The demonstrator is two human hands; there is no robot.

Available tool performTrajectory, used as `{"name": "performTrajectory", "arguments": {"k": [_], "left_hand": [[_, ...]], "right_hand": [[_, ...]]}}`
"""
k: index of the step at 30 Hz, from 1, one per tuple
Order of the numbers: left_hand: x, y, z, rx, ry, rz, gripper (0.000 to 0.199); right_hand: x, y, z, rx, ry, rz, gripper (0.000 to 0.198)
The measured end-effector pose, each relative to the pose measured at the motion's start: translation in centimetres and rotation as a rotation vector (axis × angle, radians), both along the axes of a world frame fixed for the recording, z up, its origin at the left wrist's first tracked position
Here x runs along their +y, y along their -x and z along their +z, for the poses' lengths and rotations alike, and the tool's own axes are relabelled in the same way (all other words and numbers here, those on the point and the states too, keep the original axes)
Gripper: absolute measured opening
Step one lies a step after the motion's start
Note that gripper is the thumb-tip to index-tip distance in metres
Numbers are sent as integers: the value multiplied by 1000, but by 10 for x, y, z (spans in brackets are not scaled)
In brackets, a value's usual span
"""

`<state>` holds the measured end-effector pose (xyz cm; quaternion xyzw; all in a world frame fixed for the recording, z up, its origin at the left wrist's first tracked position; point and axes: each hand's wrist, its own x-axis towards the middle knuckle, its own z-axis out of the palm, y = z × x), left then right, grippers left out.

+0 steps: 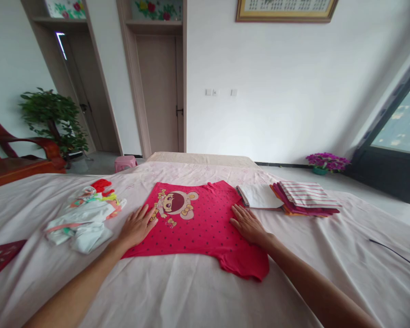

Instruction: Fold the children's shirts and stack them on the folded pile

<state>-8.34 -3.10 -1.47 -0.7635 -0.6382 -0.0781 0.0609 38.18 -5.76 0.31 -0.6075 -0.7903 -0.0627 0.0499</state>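
A red dotted T-shirt (201,232) with a cartoon girl print lies spread out sideways on the pale sheet (184,287), its hem to the left and its neck and sleeves to the right. Flat on the shirt near its hem rests my left hand (138,225), fingers stretched out. My right hand (248,224) lies on the shirt's shoulder end, palm down with the fingers extended. Just beyond the right hand are folded white clothes (259,197) and a folded stack topped by a striped garment (307,193). Left of the shirt sits a crumpled heap of clothes (85,218).
A dark red patterned item (3,257) lies at the left edge of the sheet. Glasses (396,254) rest at the far right. Beyond the covered surface stand a pink stool (125,163), a wooden chair (27,155), a green plant (54,118) and purple flowers (328,162).
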Motion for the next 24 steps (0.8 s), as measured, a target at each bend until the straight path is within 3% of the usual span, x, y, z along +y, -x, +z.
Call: {"name": "performTrajectory", "arguments": {"k": [4, 9, 14, 18, 22, 24], "left_hand": [[-14, 12, 1, 49, -62, -5, 57], [-27, 18, 4, 77, -174, 26, 53], [-42, 12, 0, -39, -153, -188, 56], [-50, 8, -9, -88, -131, -227, 54], [-50, 11, -12, -114, -178, -237, 52], [-51, 8, -7, -145, -208, -277, 49]], "right_hand": [[-12, -14, 5, -28, -17, -22, 56], [-38, -6, 21, 7, -56, -69, 54], [-82, 26, 31, 140, 22, 225, 59], [-101, 39, 33, 272, 123, 357, 56], [-102, 20, 45, 431, 21, 204, 37], [-102, 2, 55, 477, 34, 125, 27]]}}
